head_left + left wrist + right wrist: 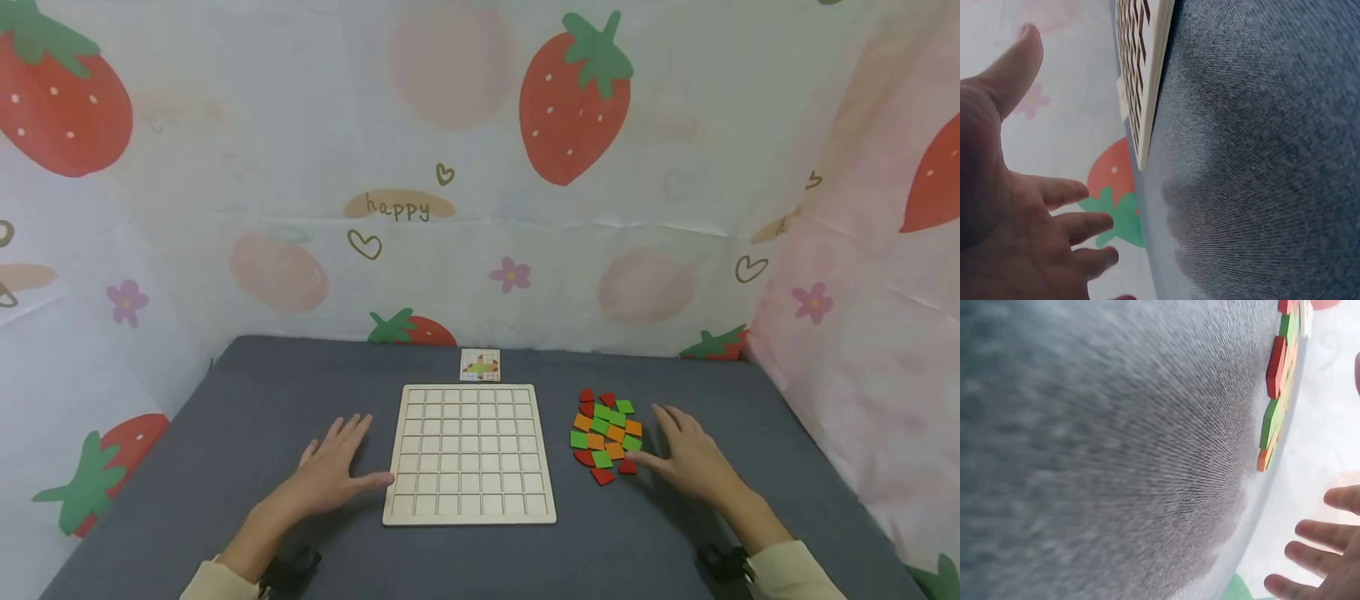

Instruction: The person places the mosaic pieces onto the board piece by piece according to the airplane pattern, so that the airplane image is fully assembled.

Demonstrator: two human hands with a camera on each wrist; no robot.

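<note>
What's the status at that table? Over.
Left hand empty beside grid board; right hand empty beside colored tiles. No tiles on board. Nothing blocking between them.

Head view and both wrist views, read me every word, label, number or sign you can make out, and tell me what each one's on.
"happy": on a tan patch of the strawberry-print cloth.
"h": on another tan patch farther right; the rest is unreadable.
Picture card: any lettering is too small to read.
Grid board and coloured pieces: none visible.
Wrist views: nothing readable.
</note>
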